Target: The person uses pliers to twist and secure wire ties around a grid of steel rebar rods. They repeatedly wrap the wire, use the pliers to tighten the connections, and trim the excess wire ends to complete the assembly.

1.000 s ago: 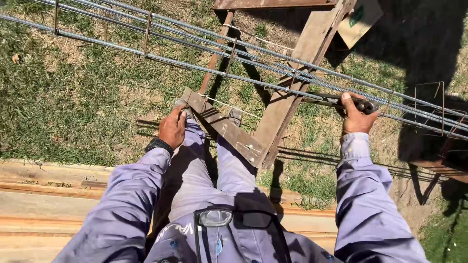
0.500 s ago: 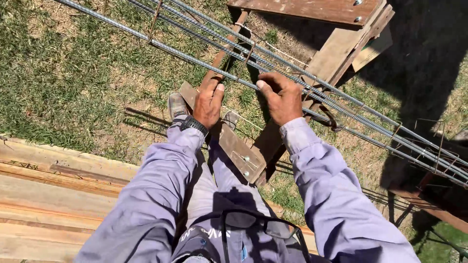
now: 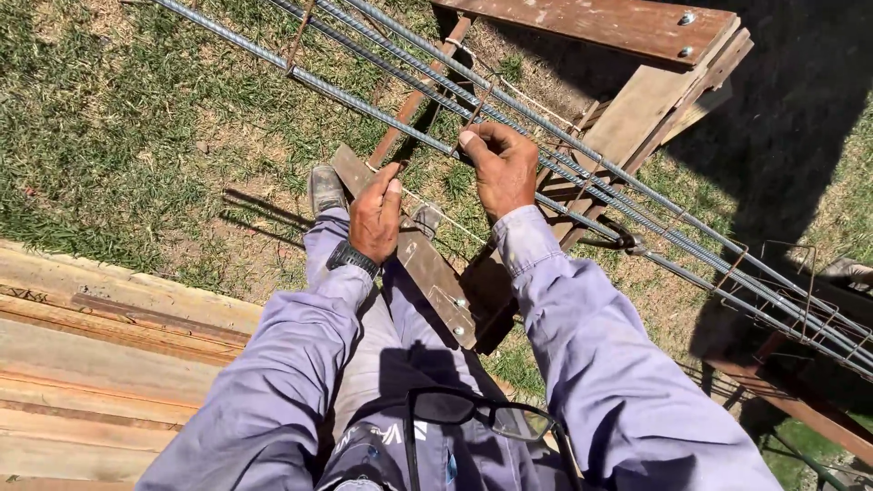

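A cage of long ribbed steel bars (image 3: 273, 59) runs from the upper left to the lower right, resting on a wooden trestle (image 3: 637, 109). My right hand (image 3: 502, 173) is curled on a rusty wire stirrup (image 3: 479, 102) where it crosses the nearest bar. Just below that bar, my left hand (image 3: 375, 216) hangs with a wristwatch on it, fingers loose, nothing visible in it. A dark hooked tying tool (image 3: 623, 240) hangs on the bars to the right of my right hand, apart from both hands.
Several more wire stirrups (image 3: 784, 273) sit bunched on the bars at the right. A bolted wooden brace (image 3: 436, 273) slants below my hands, by my boot (image 3: 325, 186). Stacked timber planks (image 3: 91, 345) lie at the left on grass. Glasses (image 3: 473, 414) hang from my shirt.
My right hand let go of the tool, which now hangs on the bars, and moved left onto a stirrup. My left hand rose to the bar, then dropped slightly back.
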